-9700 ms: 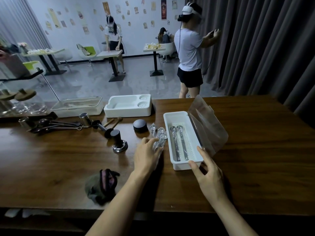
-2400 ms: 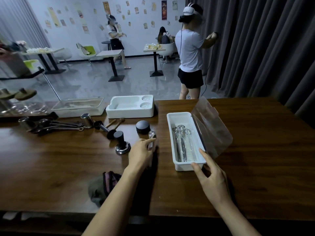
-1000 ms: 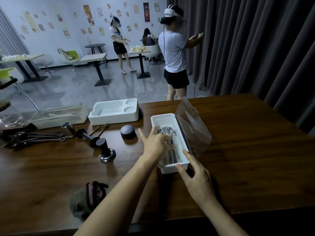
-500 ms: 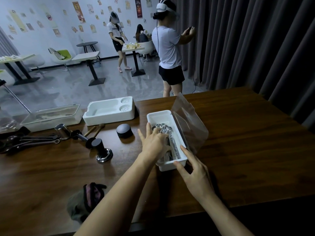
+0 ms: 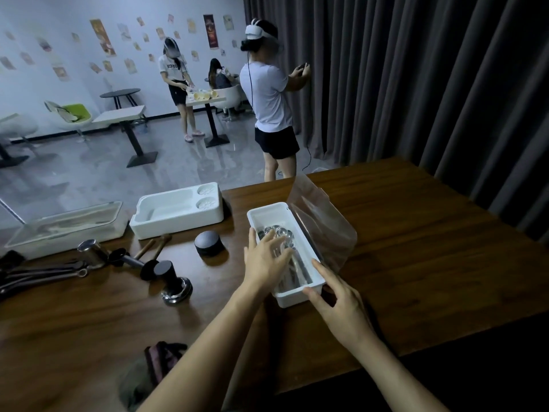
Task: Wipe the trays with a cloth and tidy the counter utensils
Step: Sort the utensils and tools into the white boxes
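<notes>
While the right hand (image 5: 335,304) braces the box (image 5: 267,211), fingers spread, the left hand (image 5: 264,260) settles spoons (image 5: 280,233) inside. Its grip is hidden.

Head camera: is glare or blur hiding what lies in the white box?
Head view: the spoons in the white box glint and smear together, uncountable; the left hand covers some; the clear lid shows pale reflections; the near table edge sinks into shadow.
</notes>
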Demonstrator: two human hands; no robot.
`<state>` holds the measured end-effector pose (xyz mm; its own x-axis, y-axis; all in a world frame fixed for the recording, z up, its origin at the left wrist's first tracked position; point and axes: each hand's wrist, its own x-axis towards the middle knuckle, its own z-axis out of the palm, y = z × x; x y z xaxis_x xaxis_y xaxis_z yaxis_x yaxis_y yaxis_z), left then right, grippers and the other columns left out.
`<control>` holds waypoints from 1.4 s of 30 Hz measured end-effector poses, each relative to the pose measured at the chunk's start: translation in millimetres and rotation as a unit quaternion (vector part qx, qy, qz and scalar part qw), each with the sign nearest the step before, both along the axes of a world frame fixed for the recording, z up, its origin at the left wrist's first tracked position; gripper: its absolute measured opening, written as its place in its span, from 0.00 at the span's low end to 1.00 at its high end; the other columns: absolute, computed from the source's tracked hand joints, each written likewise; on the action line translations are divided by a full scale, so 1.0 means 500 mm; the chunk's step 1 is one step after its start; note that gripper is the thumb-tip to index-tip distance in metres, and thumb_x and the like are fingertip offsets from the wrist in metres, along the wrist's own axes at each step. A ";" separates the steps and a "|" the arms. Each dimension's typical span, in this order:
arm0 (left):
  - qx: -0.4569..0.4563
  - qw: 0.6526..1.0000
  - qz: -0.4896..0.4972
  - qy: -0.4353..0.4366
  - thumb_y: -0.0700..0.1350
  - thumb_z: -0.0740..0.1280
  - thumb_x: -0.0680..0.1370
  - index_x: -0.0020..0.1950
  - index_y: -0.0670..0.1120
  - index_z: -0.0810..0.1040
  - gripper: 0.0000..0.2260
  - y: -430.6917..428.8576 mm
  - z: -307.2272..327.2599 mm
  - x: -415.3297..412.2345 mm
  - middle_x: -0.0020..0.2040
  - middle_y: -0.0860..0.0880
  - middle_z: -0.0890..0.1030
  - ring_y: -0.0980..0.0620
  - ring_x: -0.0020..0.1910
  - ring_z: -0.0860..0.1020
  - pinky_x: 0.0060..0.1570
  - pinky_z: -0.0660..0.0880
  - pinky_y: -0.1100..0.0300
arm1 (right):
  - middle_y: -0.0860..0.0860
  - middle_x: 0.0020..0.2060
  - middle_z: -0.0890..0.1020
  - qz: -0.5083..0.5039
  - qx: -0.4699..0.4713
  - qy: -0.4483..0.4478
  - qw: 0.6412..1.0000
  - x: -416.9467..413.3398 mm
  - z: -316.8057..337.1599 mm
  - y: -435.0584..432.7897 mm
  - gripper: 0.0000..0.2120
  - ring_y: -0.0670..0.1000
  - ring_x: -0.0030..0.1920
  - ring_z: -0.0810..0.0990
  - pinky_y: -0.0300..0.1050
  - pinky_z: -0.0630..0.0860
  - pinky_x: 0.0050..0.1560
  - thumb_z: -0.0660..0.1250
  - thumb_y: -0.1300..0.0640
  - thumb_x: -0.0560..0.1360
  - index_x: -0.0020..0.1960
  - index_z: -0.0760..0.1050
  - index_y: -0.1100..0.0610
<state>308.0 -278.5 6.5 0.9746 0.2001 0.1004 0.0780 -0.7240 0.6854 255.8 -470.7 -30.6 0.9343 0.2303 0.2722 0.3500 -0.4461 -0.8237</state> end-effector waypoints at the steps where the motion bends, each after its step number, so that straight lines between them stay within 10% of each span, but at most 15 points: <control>1: -0.020 1.000 -0.008 -0.007 0.54 0.65 0.82 0.74 0.54 0.75 0.20 0.004 -0.002 -0.008 0.81 0.52 0.62 0.51 0.82 0.41 0.79 0.48 0.37 | 0.31 0.67 0.68 -0.002 -0.003 0.003 1.000 -0.001 0.001 0.000 0.29 0.31 0.66 0.68 0.35 0.71 0.66 0.65 0.35 0.75 0.74 0.66 0.37; 9: -0.003 0.994 -0.094 -0.056 0.50 0.60 0.84 0.82 0.53 0.59 0.26 0.063 -0.024 -0.066 0.82 0.60 0.51 0.58 0.82 0.43 0.80 0.53 0.44 | 0.36 0.75 0.64 -0.019 0.008 0.010 1.000 0.001 -0.002 0.006 0.31 0.36 0.73 0.64 0.50 0.74 0.67 0.66 0.32 0.73 0.74 0.67 0.37; 18: -0.064 0.988 -0.127 -0.053 0.74 0.57 0.77 0.84 0.57 0.44 0.42 0.089 -0.047 -0.086 0.83 0.61 0.42 0.64 0.81 0.43 0.80 0.56 0.49 | 0.40 0.73 0.69 -0.116 0.061 -0.018 0.991 -0.014 0.085 0.009 0.29 0.40 0.67 0.74 0.44 0.76 0.65 0.70 0.54 0.78 0.75 0.65 0.38; 25: -0.134 0.977 -0.157 -0.052 0.76 0.63 0.73 0.83 0.61 0.45 0.46 0.098 -0.043 -0.107 0.82 0.62 0.55 0.61 0.80 0.57 0.78 0.61 0.48 | 0.46 0.66 0.78 -0.222 0.122 -0.026 0.967 -0.011 0.158 0.030 0.34 0.45 0.63 0.78 0.43 0.74 0.65 0.65 0.52 0.81 0.79 0.51 0.37; 42: -0.146 0.974 -0.170 -0.036 0.72 0.60 0.78 0.83 0.61 0.45 0.40 0.107 -0.031 -0.124 0.80 0.63 0.59 0.60 0.76 0.60 0.79 0.55 0.48 | 0.36 0.61 0.79 -0.129 -0.009 -0.055 0.990 -0.076 0.165 0.115 0.15 0.31 0.62 0.75 0.30 0.73 0.60 0.66 0.56 0.81 0.66 0.79 0.47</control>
